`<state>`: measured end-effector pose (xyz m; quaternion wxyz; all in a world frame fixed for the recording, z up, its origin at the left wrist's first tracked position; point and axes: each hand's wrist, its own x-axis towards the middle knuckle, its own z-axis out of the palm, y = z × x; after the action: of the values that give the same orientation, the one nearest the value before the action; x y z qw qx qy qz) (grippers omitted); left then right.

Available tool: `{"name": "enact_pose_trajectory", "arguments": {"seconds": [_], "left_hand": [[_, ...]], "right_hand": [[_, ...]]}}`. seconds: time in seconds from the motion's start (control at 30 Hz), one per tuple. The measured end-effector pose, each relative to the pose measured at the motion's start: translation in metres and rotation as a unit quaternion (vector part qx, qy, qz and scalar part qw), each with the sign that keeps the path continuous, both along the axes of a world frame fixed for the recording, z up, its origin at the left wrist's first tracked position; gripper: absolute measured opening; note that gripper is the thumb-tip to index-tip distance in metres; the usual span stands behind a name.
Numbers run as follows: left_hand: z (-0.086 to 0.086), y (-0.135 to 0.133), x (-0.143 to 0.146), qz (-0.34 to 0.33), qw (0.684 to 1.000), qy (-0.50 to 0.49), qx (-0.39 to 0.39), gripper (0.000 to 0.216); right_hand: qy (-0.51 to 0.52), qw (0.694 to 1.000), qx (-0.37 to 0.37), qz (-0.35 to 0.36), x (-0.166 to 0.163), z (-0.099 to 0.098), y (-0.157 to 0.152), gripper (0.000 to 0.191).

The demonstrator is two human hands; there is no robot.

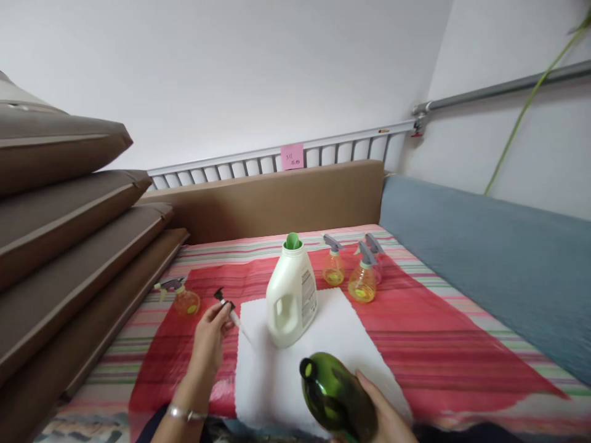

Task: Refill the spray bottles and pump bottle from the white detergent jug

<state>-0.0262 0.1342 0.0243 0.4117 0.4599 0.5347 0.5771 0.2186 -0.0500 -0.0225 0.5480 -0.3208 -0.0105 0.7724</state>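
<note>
While the left hand (215, 325) pinches a black-and-white plastic pump with a thin pale tube (236, 319) between thumb and fingers, I log the right hand (384, 407) wrapped around the side of a glossy dark-green rounded bottle (339, 394). Bottle position: over the near part of a white scallop-edged mat (339, 323), tilted, uncapped mouth pointing left and away from the person. Most of the right fingers are hidden behind it.

Handling, my estimate: stiff walls, slick if wet. Glass or plastic, and how full, I cannot tell; I treat it as fragile, weight unknown. Best hold: round the widest part, neck left free. Pump: probably light, tube bendy; I favour a pinch near the black collar. Beside the bottle, a cream-white plastic jug with a green insert in its mouth (290, 298) stands upright on the mat; likely heavier if filled, best taken by its moulded handle.
</note>
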Motion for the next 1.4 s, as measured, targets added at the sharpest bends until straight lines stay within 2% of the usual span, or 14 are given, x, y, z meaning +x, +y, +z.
{"name": "enact_pose_trajectory", "arguments": {"seconds": [0.1, 0.2, 0.33, 0.57, 0.73, 0.83, 0.93, 1.03, 1.13, 1.23, 1.33, 1.4], "left_hand": [[0.026, -0.032, -0.007, -0.001, 0.99, -0.14, 0.03, 0.037], [0.048, -0.056, -0.003, 0.006, 0.957, -0.284, 0.062, 0.036], [0.059, -0.069, 0.005, 0.034, 0.946, -0.31, 0.09, 0.036], [0.045, -0.071, 0.021, 0.029, 0.952, -0.293, 0.081, 0.035], [0.019, -0.098, 0.042, -0.044, 0.978, -0.203, 0.033, 0.036], [0.008, -0.113, 0.047, -0.073, 0.979, -0.191, -0.009, 0.038], [0.01, -0.116, 0.045, -0.058, 0.973, -0.221, -0.012, 0.041], [0.019, -0.112, 0.041, -0.051, 0.971, -0.235, -0.001, 0.043], [0.024, -0.11, 0.039, -0.069, 0.97, -0.234, 0.0, 0.04], [0.026, -0.111, 0.038, -0.099, 0.966, -0.24, -0.012, 0.041], [0.027, -0.114, 0.037, -0.147, 0.958, -0.244, -0.032, 0.042], [0.028, -0.114, 0.036, -0.166, 0.955, -0.244, -0.04, 0.042]], "right_hand": [[0.018, 1.0, 0.004, 0.0, -0.021, 0.01, 0.016, 0.037], [0.028, 0.999, 0.0, -0.022, -0.036, 0.016, 0.022, 0.038], [0.017, 0.999, -0.011, -0.03, -0.041, 0.02, 0.019, 0.042], [-0.011, 0.999, 0.001, -0.037, -0.038, 0.031, 0.009, 0.048], [-0.032, 0.998, 0.049, -0.032, -0.048, 0.044, 0.009, 0.051], [-0.04, 0.994, 0.101, -0.032, -0.051, 0.052, 0.005, 0.054], [-0.048, 0.983, 0.178, -0.024, -0.049, 0.057, -0.002, 0.057], [-0.06, 0.975, 0.216, -0.008, -0.044, 0.059, -0.009, 0.075], [-0.097, 0.972, 0.215, -0.002, -0.041, 0.055, -0.01, 0.079], [-0.086, 0.974, 0.194, 0.08, -0.04, 0.043, -0.005, 0.068], [-0.036, 0.972, 0.133, 0.188, -0.04, 0.033, 0.0, 0.093], [-0.017, 0.973, 0.116, 0.2, -0.041, 0.032, 0.002, 0.095]]}}
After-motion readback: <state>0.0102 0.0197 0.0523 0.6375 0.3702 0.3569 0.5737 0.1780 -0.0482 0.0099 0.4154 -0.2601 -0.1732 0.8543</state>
